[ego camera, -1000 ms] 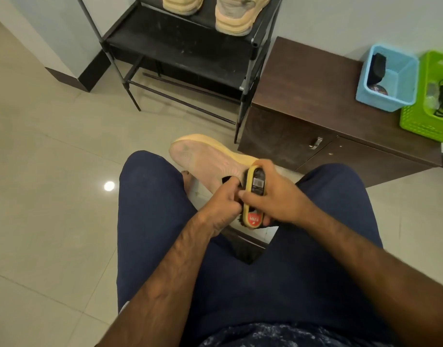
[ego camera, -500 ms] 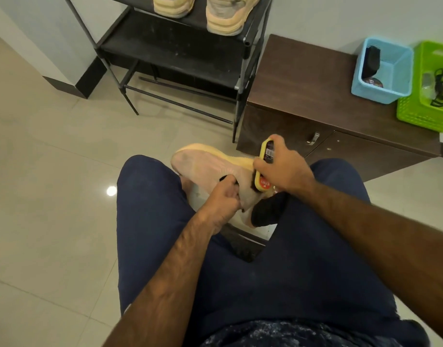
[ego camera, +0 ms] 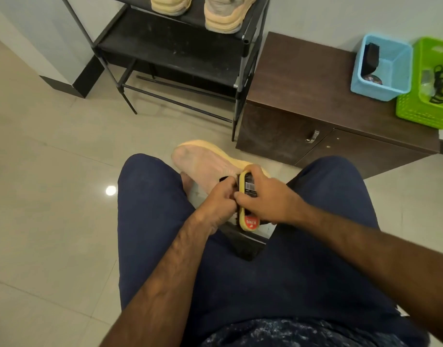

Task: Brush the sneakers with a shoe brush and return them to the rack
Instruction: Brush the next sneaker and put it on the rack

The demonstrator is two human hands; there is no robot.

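A pale pink sneaker (ego camera: pixel 205 164) with a yellow sole is held between my knees, toe pointing away to the upper left. My left hand (ego camera: pixel 219 199) grips it at the black collar. My right hand (ego camera: pixel 268 196) holds a yellow-backed shoe brush (ego camera: pixel 248 214) with a red label, bristles turned toward the sneaker's heel side. The heel is hidden behind both hands. Two more beige sneakers (ego camera: pixel 223 13) stand on an upper shelf of the black rack (ego camera: pixel 180 56) ahead.
A dark brown low cabinet (ego camera: pixel 303 78) stands right of the rack. On it sit a blue basket (ego camera: pixel 380 68) and a green basket (ego camera: pixel 430 83) holding small items. Glossy beige floor tiles (ego camera: pixel 52 171) spread to the left.
My right hand has pulled the brush back down along the sneaker toward me, from the raised spot by the sole edge to the heel beside my left hand.
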